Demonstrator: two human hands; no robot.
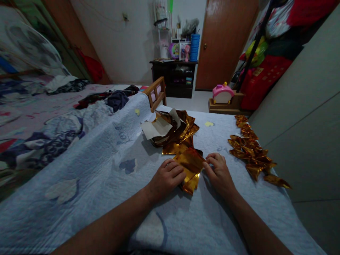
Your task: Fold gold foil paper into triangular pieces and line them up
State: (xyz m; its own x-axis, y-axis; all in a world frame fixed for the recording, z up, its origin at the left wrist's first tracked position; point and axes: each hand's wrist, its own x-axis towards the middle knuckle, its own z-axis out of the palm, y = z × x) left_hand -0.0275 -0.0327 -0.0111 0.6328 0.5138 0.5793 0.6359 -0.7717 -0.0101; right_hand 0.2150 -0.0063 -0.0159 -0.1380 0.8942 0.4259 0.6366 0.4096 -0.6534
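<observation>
A shiny gold foil sheet (190, 161) lies on the bed in front of me, over more foil sheets. My left hand (171, 173) rests on its left side, fingers bent together against it; the thumb is hidden. At the right edge, my right hand (216, 170) pinches a corner between thumb and fingers. Just beyond, a loose stack of gold foil papers (183, 124) with pale backs curls upward. Off to the right, several folded gold foil pieces (248, 148) form a row along the bed's edge.
A pale blue quilt (106, 191) covers the bed. Crumpled clothes (117, 101) lie at left, near a wooden bed rail (156, 94). A pale cabinet (305, 117) stands close on the right. Beyond are a dark shelf unit (172, 79) and a pink toy (223, 94).
</observation>
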